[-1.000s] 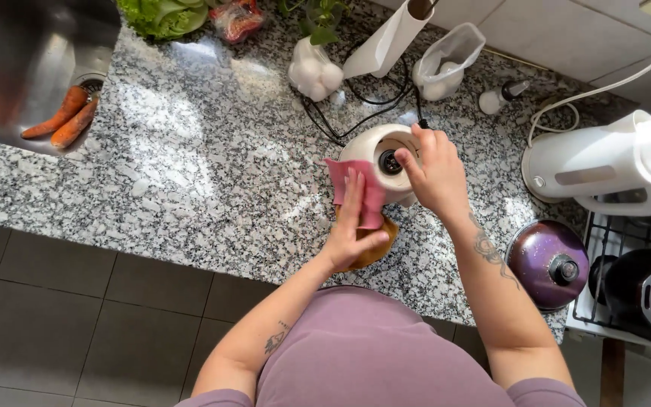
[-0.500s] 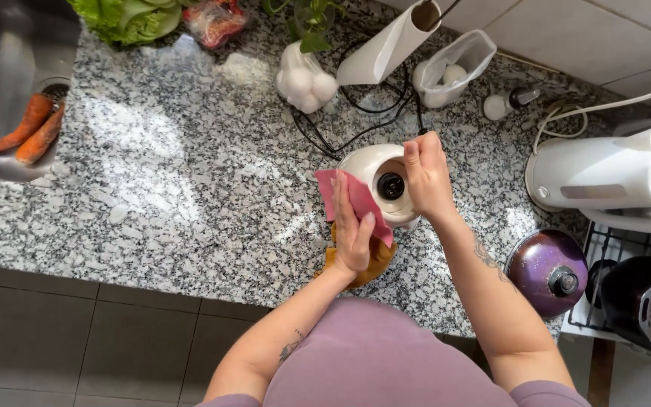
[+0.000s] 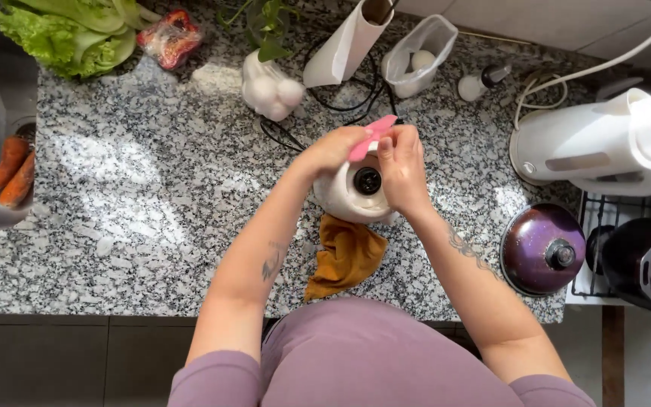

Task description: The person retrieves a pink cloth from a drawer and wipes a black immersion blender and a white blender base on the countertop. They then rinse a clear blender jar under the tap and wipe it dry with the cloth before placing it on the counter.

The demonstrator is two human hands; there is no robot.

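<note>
Hands met over a white, rounded appliance base [image 3: 356, 197] standing on the speckled granite counter [image 3: 137, 196], its dark socket facing up. The left hand [image 3: 331, 151] had its fingers closed on a pink cloth [image 3: 371, 137], pinching it at the far rim of the base; the right hand [image 3: 401, 167] curled beside it, fingertips touching the same cloth, though whether they gripped it could not be told. Judging from this, the step in hand was wiping down the appliance, with the cloth at the top edge and most of the body not yet covered. A next move would call for steadying the base with one hand while the other drew the cloth around the curve, keeping clear of the black cord [image 3: 318, 113] trailing behind. A mustard-coloured rag [image 3: 344, 256] lay crumpled just in front of the base. Well apart stood a white electric kettle [image 3: 597, 143], a purple pot lid [image 3: 542, 249], lettuce [image 3: 69, 34], and carrots [image 3: 5, 169] in the sink.
</note>
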